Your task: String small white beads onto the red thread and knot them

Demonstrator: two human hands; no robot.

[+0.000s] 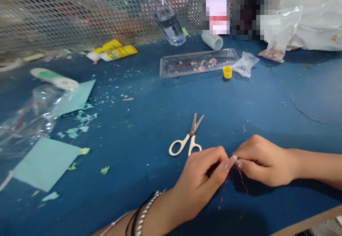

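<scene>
My left hand (pixel 205 179) and my right hand (pixel 264 161) meet above the blue table near its front edge, fingertips touching. Both are closed in a pinch on a thin red string (pixel 243 183), whose two loose ends hang below the fingers. Whatever part of the string lies between the fingertips is hidden. Just beyond my left hand lie scissors (pixel 191 134) with white handles, blades a little apart and pointing away; one handle loop is partly covered by the hand.
Behind stand a clear tray (pixel 165 70) of beads, a yellow cap (pixel 227 72), a small plastic bag (pixel 245 65) and a clear bottle (pixel 171 25). Yellow tubes (pixel 120 52), blue paper (pixel 45 164) and scraps lie left. A long thread (pixel 304 113) runs along the right.
</scene>
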